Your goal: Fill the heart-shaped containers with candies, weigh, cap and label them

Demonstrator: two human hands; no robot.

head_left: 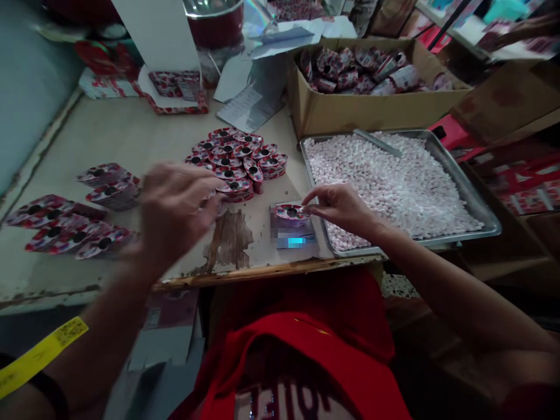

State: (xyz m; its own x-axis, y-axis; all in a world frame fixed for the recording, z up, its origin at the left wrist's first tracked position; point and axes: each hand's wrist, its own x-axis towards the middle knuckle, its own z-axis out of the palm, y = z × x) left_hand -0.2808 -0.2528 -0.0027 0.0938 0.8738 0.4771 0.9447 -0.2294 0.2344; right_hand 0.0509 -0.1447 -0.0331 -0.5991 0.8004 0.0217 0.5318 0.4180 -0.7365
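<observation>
A small printed packet (291, 212) with a dark round hole in its top stands on a small digital scale (280, 234) with a lit blue display. My right hand (341, 207) is at the packet's right end, thumb and finger pinched together; a whitish bit shows at the fingertips, too small to name. My left hand (179, 204), smeared by motion, hangs over the table with curled fingers beside a cluster of similar packets (234, 185). Whether it holds anything is unclear. To the right, a metal tray (492, 224) holds many small white pellets (389, 186).
More packets (79, 236) stand in rows at the left. A cardboard box (376, 108) of packets is behind the tray, and a grey metal strip (377, 143) lies on the pellets. Papers (251, 105) and a white display carton (161, 41) stand farther back. The table's worn front edge (271, 269) is near me.
</observation>
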